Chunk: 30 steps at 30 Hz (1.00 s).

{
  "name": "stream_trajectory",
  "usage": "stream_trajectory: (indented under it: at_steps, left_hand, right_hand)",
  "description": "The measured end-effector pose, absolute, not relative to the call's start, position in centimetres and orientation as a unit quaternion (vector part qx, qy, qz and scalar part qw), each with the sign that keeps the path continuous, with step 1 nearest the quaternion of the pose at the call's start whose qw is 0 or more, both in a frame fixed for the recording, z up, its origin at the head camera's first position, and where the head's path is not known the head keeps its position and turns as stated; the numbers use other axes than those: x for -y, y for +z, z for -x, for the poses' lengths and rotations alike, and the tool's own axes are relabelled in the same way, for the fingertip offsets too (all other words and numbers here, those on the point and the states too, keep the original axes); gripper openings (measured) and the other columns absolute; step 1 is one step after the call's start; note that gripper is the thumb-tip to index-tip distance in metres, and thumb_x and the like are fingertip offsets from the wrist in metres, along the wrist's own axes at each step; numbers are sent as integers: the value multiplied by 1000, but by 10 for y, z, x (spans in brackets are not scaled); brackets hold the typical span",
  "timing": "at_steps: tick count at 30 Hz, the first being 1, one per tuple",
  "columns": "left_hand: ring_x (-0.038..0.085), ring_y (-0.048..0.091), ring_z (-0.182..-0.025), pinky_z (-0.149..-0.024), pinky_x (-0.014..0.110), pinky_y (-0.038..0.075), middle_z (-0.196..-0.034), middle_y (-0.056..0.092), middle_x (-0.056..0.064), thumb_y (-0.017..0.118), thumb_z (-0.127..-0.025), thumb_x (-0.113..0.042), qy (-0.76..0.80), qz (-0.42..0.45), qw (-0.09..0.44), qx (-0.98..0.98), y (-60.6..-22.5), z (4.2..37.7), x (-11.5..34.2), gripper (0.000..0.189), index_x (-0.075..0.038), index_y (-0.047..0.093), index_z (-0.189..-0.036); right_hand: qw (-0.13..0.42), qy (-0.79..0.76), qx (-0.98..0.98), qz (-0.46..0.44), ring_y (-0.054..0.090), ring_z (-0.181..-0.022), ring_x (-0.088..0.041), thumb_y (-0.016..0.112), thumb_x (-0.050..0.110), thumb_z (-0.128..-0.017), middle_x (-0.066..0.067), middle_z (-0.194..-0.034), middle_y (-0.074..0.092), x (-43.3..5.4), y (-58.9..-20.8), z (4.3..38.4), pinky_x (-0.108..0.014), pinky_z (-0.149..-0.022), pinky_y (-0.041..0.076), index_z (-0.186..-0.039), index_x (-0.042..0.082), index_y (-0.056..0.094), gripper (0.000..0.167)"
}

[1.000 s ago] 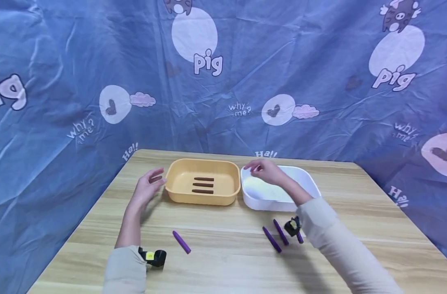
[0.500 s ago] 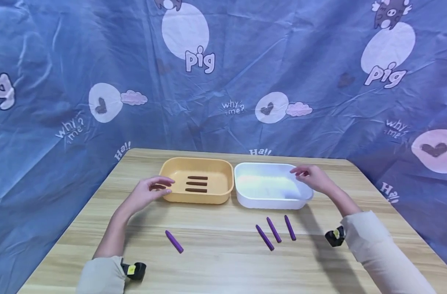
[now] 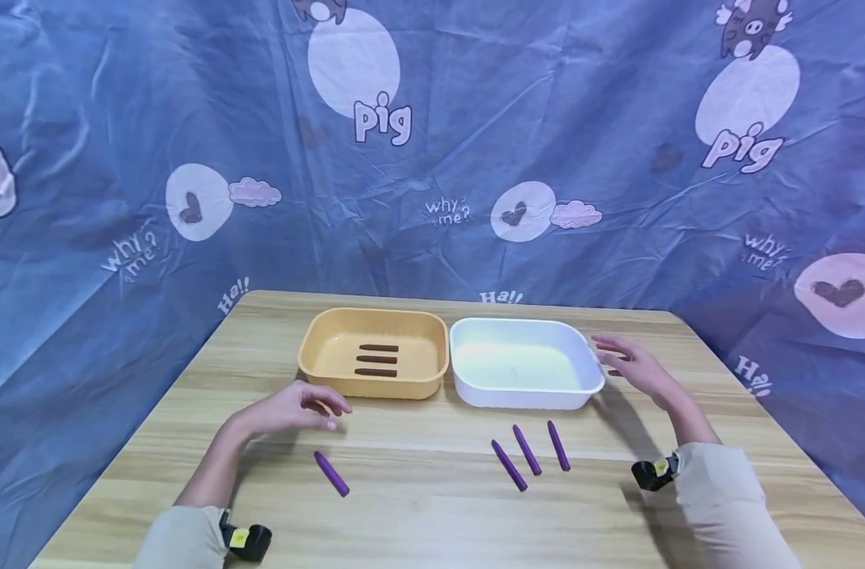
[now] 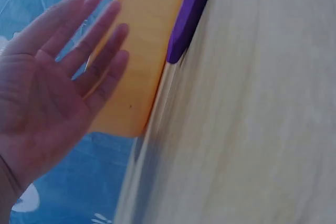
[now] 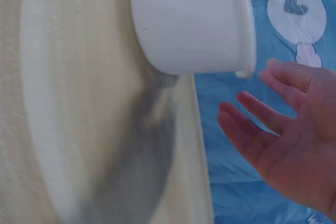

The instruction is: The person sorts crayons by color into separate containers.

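My left hand (image 3: 293,409) hovers over the table with loosely bent fingers and nothing in it, in front of the orange tray (image 3: 318,383). Just below it lies a purple crayon (image 3: 331,474), whose tip also shows large in the left wrist view. At the right end of the white tray (image 3: 524,397), my right hand (image 3: 634,367) has its fingers spread beside the rim, holding nothing. Inside the orange tray lie three brown crayons (image 3: 377,359), roughly parallel. Three more purple crayons (image 3: 527,450) rest on the wood in front of the white tray.
The two trays stand side by side near the back of the wooden table (image 3: 432,521). Behind it hangs a blue cloth (image 3: 432,261) printed with pigs and lettering. Each wrist carries a small black camera (image 3: 250,542) at the sleeve.
My right hand has moved right from over the white tray to beyond its right end. My left hand has come nearer, from the orange tray's left end to above the single purple crayon.
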State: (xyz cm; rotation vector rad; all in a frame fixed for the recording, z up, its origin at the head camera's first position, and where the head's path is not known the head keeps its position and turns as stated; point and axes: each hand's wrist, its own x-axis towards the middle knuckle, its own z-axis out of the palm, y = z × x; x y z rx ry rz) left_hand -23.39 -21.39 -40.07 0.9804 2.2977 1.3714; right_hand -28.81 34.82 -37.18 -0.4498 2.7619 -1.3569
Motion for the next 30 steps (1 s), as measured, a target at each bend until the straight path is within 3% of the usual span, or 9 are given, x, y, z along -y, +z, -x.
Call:
stream_trajectory:
  at_steps: [2,7,9,14,17,30]
  left_hand:
    - [28,58,-97,-84,33,45,-107,63,13,66,-83,-8,466,-353,160,-795,-404,234,217,27,-1,64,-109]
    - [24,57,-92,-77,32,46,-107,63,4,71,-79,-15,432,-372,177,-802,-410,236,223,31,-4,67,-108]
    - [22,57,-89,-75,31,46,-106,63,3,72,-77,-16,425,-377,184,-802,-412,236,224,33,-5,67,-108]
    - [17,55,-93,-81,29,43,-103,62,0,73,-76,-18,410,-397,215,-792,-418,237,226,34,-7,67,-108]
    - [15,54,-96,-84,28,40,-102,61,0,74,-75,-17,403,-409,235,-784,-419,238,226,34,-7,68,-107]
    - [10,49,-88,-79,28,36,-88,60,-7,74,-70,-11,370,-396,239,-806,-416,235,217,21,-12,73,-91]
  right_hand:
    - [35,-476,-866,149,41,-117,-41,42,18,-99,-36,-134,30,-349,-379,290,-39,-87,45,-138,-11,23,52]
    - [64,-561,-812,150,51,-107,-9,41,20,-99,-36,-139,22,-350,-397,293,-25,-84,45,-143,-5,13,58]
    - [70,-590,-791,149,51,-104,-2,40,20,-100,-34,-139,21,-351,-403,293,-23,-83,44,-144,-3,11,58]
    - [68,-635,-753,158,53,-104,-6,41,16,-99,-7,-129,43,-353,-410,293,-24,-83,45,-145,1,15,55]
    - [64,-645,-743,165,54,-103,-7,42,14,-99,9,-119,48,-354,-410,291,-24,-82,46,-144,2,19,53]
    - [63,-646,-744,161,56,-98,-5,40,14,-99,13,-115,53,-353,-414,290,-22,-82,45,-143,0,20,50]
